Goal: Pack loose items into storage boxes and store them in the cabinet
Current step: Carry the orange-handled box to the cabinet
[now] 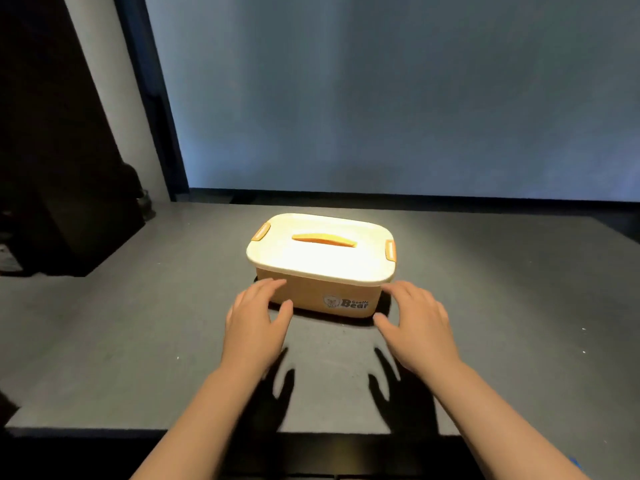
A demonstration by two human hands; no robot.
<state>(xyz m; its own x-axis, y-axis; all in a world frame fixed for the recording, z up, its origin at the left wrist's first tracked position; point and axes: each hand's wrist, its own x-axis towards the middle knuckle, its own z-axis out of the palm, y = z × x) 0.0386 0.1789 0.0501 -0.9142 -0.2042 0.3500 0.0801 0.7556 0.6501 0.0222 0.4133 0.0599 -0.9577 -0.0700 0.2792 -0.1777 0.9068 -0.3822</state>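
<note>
A: What sits lowest in the frame?

B: Two bare forearms rise from the bottom edge. The left hand (254, 317) is just below centre, fingers straight and loosely spread, grasping nothing; its fingertips (277, 284) reach the near left corner of the storage box (320, 294), though I cannot tell if they touch it.

A: And the other?

B: The right hand (414, 318) mirrors it right of centre, fingers also released and spread, its fingertips at the box's near right corner. Both hands cast dark shadows on the grey tabletop (138, 341).

A: Where is the box?

B: At the frame's centre, on the tabletop, closed by a cream lid (322, 258) with an orange handle (323, 239) and orange clips at both ends. A label (346, 302) reading "Bear" faces the camera.

A: Behind it?

B: A blue-grey wall (381, 98) fills the upper frame; a dark shape (52, 168) stands at the upper left.
</note>
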